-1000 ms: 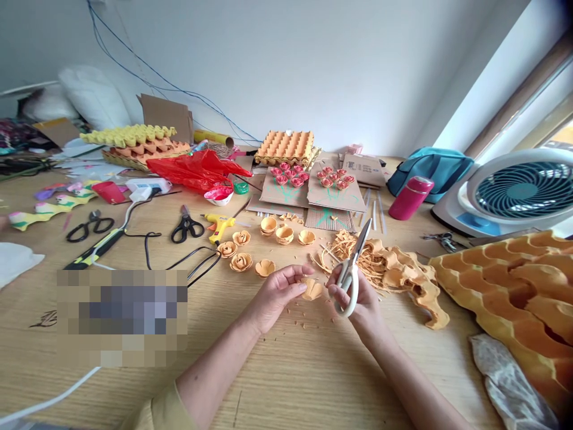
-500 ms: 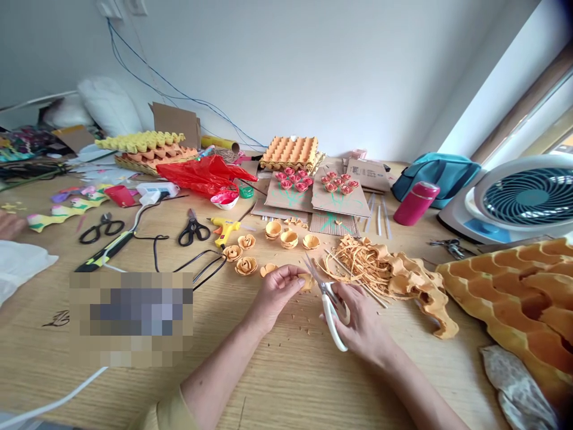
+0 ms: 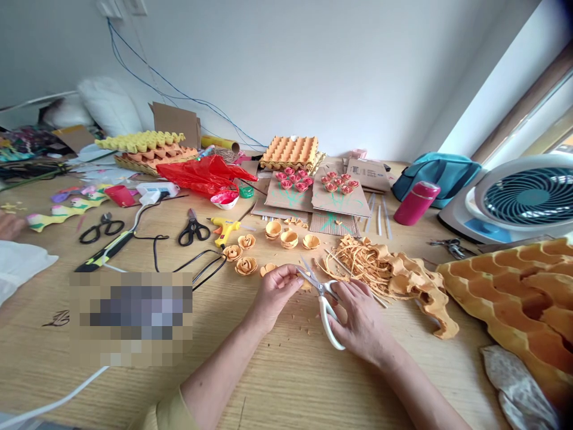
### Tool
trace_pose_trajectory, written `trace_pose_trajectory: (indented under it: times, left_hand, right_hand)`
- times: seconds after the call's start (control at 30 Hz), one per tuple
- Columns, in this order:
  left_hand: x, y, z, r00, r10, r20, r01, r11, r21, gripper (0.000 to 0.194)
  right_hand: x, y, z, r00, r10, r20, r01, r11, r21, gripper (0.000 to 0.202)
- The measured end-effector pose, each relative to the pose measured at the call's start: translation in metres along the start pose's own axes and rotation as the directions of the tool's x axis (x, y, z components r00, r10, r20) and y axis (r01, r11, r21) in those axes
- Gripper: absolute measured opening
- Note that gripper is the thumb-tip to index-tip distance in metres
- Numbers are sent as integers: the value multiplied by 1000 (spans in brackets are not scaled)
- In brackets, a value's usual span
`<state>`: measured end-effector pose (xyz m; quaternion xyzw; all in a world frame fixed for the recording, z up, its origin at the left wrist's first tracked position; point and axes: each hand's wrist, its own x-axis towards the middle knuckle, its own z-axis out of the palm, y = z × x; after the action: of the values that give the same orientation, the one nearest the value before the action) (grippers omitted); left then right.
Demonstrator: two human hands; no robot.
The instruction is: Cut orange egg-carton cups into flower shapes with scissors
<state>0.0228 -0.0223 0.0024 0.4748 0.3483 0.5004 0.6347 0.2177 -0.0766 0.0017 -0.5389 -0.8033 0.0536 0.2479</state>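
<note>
My right hand (image 3: 362,316) grips a pair of scissors with white handles (image 3: 330,325), its blades parted and pointing up and left. Between the fingertips of my left hand (image 3: 275,295) is a small piece of orange egg carton (image 3: 306,283), pinched and partly hidden. The blades lie at this piece. Just beyond my left hand are several rolled carton flowers (image 3: 246,266) and cup-shaped carton pieces (image 3: 289,239). A heap of carton strips (image 3: 353,263) lies right of the scissors, and small scraps are scattered below the hands.
A yellow glue gun (image 3: 225,230), black scissors (image 3: 193,230) and cables lie to the left. Painted flowers on cardboard (image 3: 290,200) are at the back. A pink bottle (image 3: 417,203), a fan (image 3: 528,197) and large egg trays (image 3: 514,298) stand right. Another person's hand (image 3: 11,227) shows far left.
The scissors have shifted slightly left, with their blades spread wider and brought over the carton piece. My left hand has barely moved.
</note>
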Motion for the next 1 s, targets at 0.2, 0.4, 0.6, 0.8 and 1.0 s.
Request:
trace_pose_trajectory:
  times: [0.2,0.4,0.6,0.8,1.0]
  left_hand:
    - [-1,-2,1,999,-13,44,15,999,-43,19]
    - [-1,-3,1,996,-18,84,22,999,-47,18]
    - [-3,-3,1,993,-35,109,41,998,-55,20]
    - [-3,-4,0,992,-33,122,38,998,-43,21]
    - [-4,-5,-2,987,-15,163,22,999,-38,21]
  right_hand:
    - [0,-2,1,1000,-14,5,14,1000,6,16]
    - [0,-3,0,1000,-18,6,18,1000,-6,18]
    - [-1,-4,-2,1000,-31,2,31,999,-13,19]
    - [-1,-3,-2,998,-56,1,56,998,20,18]
    - [-3,-2,-3,996,-91,-4,91,991,95,18]
